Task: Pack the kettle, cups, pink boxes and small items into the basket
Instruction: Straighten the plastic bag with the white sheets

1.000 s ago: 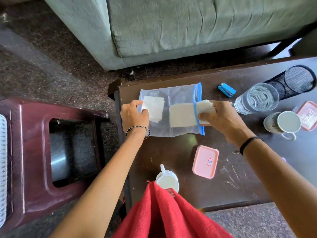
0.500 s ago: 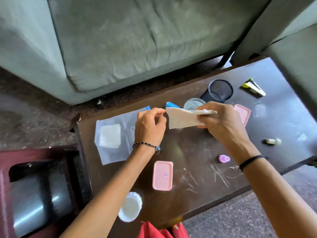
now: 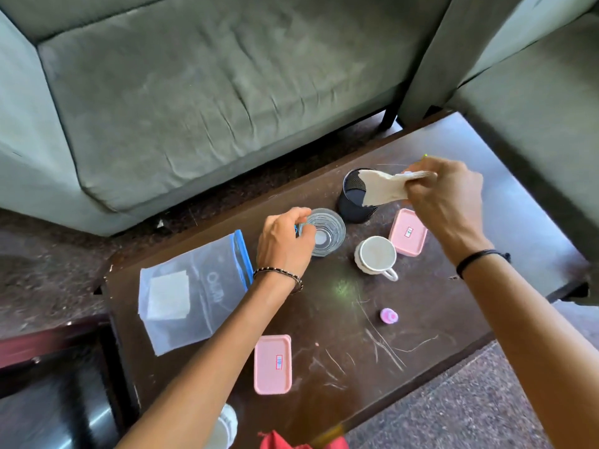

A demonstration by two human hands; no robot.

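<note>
Since the frame half a second earlier, the right hand has carried the folded white cloth pad away from the clear zip bag with the blue seal to a position over the black mesh cylindrical holder; the left hand has left the bag mouth and now sits at the clear drinking glass.

Right hand: fingers pinched shut on one end of the pad, the free end drooping across the holder's rim.

Left hand: fingers curled around the near-left side of the glass, touching its rim; whether the grip is firm cannot be told.

The zip bag lies flat at the left end of the dark brown scratched wooden table, one square white pad inside it.

One pink rectangular lidded box lies near the front edge; a second pink box lies just beside the white ribbed mug, right of it. A small pink round cap lies apart, mid-table. A second white cup shows partly at the front edge, under the left forearm.

The basket and kettle cannot be identified with certainty.
</note>
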